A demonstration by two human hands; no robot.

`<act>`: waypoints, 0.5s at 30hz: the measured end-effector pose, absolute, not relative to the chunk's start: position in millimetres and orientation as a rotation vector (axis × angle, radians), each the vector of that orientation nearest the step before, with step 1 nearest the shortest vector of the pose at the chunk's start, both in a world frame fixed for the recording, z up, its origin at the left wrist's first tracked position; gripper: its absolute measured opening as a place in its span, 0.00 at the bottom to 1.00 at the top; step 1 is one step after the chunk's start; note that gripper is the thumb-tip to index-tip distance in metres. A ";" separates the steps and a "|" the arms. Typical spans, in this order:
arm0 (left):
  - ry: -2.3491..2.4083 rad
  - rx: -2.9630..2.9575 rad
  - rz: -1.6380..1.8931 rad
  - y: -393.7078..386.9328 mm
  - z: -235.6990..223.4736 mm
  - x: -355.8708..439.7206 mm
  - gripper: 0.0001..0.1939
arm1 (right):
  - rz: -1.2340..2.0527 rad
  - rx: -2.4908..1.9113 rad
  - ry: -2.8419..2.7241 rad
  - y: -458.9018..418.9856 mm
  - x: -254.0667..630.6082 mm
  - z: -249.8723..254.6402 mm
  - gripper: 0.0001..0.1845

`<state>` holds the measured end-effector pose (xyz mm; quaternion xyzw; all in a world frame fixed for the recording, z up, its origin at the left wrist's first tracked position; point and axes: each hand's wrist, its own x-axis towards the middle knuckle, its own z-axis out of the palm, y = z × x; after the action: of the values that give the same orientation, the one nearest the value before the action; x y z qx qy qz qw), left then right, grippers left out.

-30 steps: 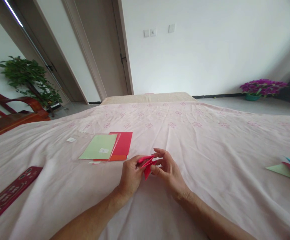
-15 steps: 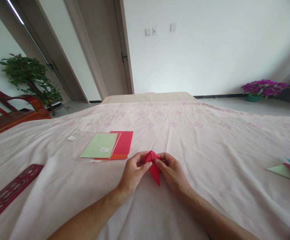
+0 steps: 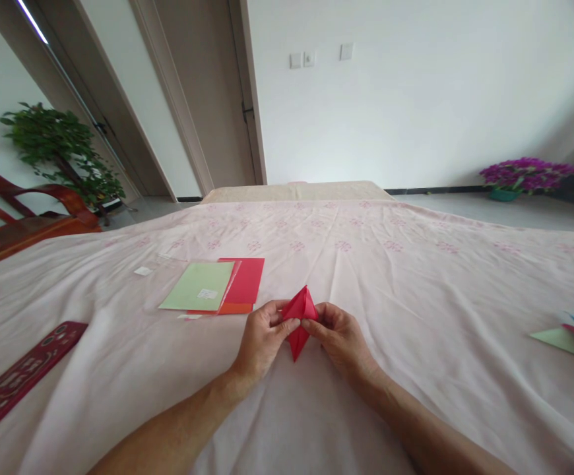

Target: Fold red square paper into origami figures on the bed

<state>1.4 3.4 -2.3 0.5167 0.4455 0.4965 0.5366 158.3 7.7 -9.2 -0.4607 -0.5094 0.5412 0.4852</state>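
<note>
A piece of red origami paper (image 3: 301,305), folded into a narrow diamond with a point up and a point down, is held between both hands just above the cloth. My left hand (image 3: 266,330) pinches its left side, thumb on the front face and fingers behind. On the other side my right hand (image 3: 339,333) grips the right edge the same way, its thumb tip close to the left thumb. The fingers behind the paper are partly hidden.
A pale pink cloth (image 3: 445,316) covers the table. Green paper (image 3: 198,284) overlaps red paper (image 3: 248,277) at left. A dark red box (image 3: 24,379) lies nearer on the left. Folded green, red and blue papers (image 3: 571,338) sit at the right edge.
The red paper's upper part has opened upward into a taller point, and its lower tip has shifted left. Both hands keep their pinch in nearly the same place.
</note>
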 end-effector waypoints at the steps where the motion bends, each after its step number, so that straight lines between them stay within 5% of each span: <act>1: 1.081 1.284 1.185 3.9 -0.3 1.1 0.20 | 1.287 -1.107 -1.257 7.8 158.8 -9.0 0.15; 10: 1.307 1.495 1.183 -1.8 10.7 1.6 0.20 | 0.744 -0.975 -1.503 5.6 169.9 -1.8 0.03; 15: 1.062 1.334 1.223 -5.3 8.3 3.8 0.20 | 0.597 -0.888 -1.586 9.0 172.9 -1.6 0.06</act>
<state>3.8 -5.3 8.3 0.5513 0.4389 0.5053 0.4981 172.9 9.0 -1.6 -0.3791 -0.6775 0.2549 0.5764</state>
